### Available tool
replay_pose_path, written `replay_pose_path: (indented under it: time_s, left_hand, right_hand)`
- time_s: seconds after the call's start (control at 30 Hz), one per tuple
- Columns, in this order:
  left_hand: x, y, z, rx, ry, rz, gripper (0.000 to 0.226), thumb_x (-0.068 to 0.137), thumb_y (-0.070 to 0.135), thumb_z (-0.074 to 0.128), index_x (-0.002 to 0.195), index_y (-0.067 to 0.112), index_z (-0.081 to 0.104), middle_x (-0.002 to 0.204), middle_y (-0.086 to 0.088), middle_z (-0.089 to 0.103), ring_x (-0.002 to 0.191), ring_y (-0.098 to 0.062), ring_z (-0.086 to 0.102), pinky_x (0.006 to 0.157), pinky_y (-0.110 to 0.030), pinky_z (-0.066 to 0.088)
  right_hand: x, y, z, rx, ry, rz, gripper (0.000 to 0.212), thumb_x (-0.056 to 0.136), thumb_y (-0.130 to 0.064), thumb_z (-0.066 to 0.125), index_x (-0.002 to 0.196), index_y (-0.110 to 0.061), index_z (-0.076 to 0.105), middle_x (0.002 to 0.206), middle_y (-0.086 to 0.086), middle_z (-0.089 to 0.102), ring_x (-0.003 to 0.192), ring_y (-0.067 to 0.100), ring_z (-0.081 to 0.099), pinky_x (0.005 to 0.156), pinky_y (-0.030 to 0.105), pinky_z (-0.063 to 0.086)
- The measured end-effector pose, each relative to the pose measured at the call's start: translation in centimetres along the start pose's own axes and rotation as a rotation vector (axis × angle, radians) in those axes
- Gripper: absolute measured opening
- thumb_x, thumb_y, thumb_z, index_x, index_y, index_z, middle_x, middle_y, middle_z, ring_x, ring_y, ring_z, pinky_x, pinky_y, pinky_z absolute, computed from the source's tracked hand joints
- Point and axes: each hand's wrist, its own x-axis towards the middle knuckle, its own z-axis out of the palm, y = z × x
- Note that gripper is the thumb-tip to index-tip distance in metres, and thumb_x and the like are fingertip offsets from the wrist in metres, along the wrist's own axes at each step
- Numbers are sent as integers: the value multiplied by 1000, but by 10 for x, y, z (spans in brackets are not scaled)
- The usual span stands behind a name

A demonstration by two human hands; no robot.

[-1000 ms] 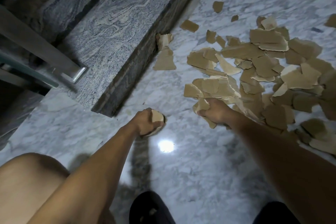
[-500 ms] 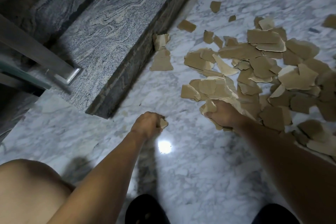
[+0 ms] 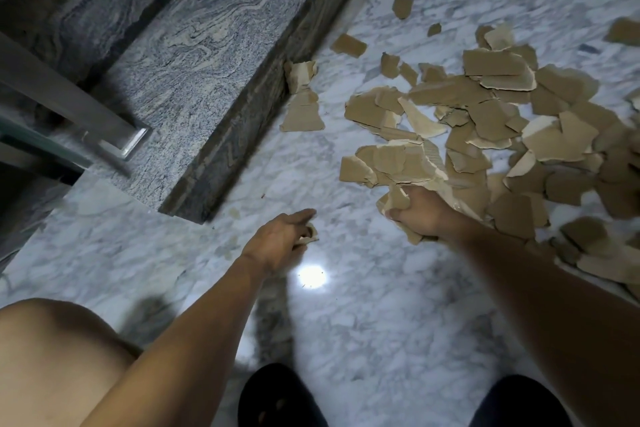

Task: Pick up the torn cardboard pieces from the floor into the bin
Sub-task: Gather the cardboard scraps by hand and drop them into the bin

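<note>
Several torn brown cardboard pieces (image 3: 491, 121) lie scattered over the white marble floor (image 3: 363, 315) at the right. My right hand (image 3: 420, 213) grips a bunch of cardboard pieces (image 3: 396, 199) at the near edge of the pile. My left hand (image 3: 282, 241) hovers low over the floor to the left of it, index finger stretched forward, with a small cardboard scrap (image 3: 308, 234) held under its fingers. No bin is in view.
A grey granite step (image 3: 194, 80) runs diagonally at the left, with two cardboard pieces (image 3: 301, 107) lying against its foot. A metal rail base (image 3: 114, 135) stands on the step. My dark slippers (image 3: 277, 395) show at the bottom. A light reflects on the floor.
My left hand has moved right and forward and loosened, its index finger now pointing out. My right hand keeps its grip on the bunch and has shifted a little right.
</note>
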Motion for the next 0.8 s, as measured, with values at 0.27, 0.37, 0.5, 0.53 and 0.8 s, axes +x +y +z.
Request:
replay_pose_path:
  time_s: [0.27,0.37,0.5,0.53,0.8]
  left_hand:
    - [-6,6,19,-5,206,-14,11,96,36,55,102,34,65,108,17,65,105,-11,56,77,-30,54]
    - [0,12,17,-73,180,-79,12,96,32,52,105,31,60,100,13,62,97,-16,59,78,-31,52]
    - [28,16,-12,-319,79,-372,17,89,27,63,105,25,61,99,8,66,86,-12,60,77,-27,49]
    - [41,16,-20,-317,50,-400,20,84,30,71,101,21,64,94,4,68,83,-12,60,73,-24,49]
    - [160,54,-50,-83,-64,-109,55,72,47,78,119,25,63,140,-1,44,127,-24,42,105,-38,40]
  right_hand:
    - [2,4,-1,-31,4,17,59,89,-36,69,141,-16,50,138,7,58,125,27,54,101,34,43]
    - [3,7,0,-25,-8,6,58,89,-35,69,141,-16,50,137,6,59,125,26,54,100,32,43]
    - [1,13,-22,-80,-3,2,67,89,-39,69,146,-16,43,143,9,54,129,28,51,98,31,42]
    - [0,16,-32,-103,16,9,72,90,-40,68,150,-13,39,148,10,49,133,29,48,102,32,41]
    - [-6,49,-54,-251,-36,23,70,90,-44,65,145,-10,38,146,14,45,132,33,45,104,37,41]
